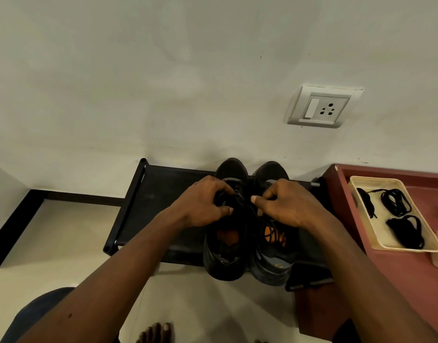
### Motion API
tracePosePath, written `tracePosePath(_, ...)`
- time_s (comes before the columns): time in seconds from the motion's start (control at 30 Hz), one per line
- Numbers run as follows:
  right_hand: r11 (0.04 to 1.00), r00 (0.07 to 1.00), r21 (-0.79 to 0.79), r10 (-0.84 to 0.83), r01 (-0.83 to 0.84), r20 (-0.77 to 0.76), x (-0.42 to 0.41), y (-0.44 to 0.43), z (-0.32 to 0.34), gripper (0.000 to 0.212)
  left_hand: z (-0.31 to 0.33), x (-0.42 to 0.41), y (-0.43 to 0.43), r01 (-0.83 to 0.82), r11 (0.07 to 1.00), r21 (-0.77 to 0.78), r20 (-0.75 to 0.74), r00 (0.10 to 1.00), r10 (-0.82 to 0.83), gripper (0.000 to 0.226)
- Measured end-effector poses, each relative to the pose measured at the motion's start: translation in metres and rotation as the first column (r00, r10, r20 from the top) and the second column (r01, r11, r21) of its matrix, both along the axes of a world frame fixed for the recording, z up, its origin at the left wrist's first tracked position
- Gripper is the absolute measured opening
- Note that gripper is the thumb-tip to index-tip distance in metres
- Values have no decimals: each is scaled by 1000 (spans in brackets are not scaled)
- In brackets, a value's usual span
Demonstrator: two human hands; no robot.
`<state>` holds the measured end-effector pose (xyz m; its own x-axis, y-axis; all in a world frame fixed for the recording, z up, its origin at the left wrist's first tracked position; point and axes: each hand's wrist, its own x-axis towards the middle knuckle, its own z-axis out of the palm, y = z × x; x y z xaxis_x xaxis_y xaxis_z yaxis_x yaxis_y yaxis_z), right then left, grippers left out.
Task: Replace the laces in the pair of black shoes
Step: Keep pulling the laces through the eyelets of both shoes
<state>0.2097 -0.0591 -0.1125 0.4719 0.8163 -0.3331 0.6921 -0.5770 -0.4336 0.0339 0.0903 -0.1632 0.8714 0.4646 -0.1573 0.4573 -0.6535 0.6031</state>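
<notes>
- Black shoes (225,266): middles covered, laces (247,209) hard to trace.
- Left grip (203,201), right grip (284,204) each clamped on laces.
- Tray (361,180) at three o'clock holds coiled laces (396,201).

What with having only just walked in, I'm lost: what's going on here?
A person works on a pair of black shoes standing side by side on a low black rack by the wall. The left hand and right hand both grip a black lace over the shoes' tongues, and part of it trails across the right shoe's orange insole. Spare laces lie coiled in a cream tray on the red table alongside.
</notes>
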Motion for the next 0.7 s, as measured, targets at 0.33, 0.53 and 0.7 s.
tracePosePath(0.33, 999, 999, 29, 23, -24, 23, -16, 15, -16, 33, -3, 3, 3, 5, 1000, -7, 12, 1000, -5, 39)
tracePosePath(0.53, 996, 988, 72, -39, 50, -147, -13, 16, -24, 38, -3, 5, 3, -5, 1000, 7, 9, 1000, 5, 35)
tracePosePath(0.7, 988, 994, 132, -69, 79, -82, -10, 16, -21, 41, -3, 7, 4, -12, 1000, 7, 8, 1000, 12, 34)
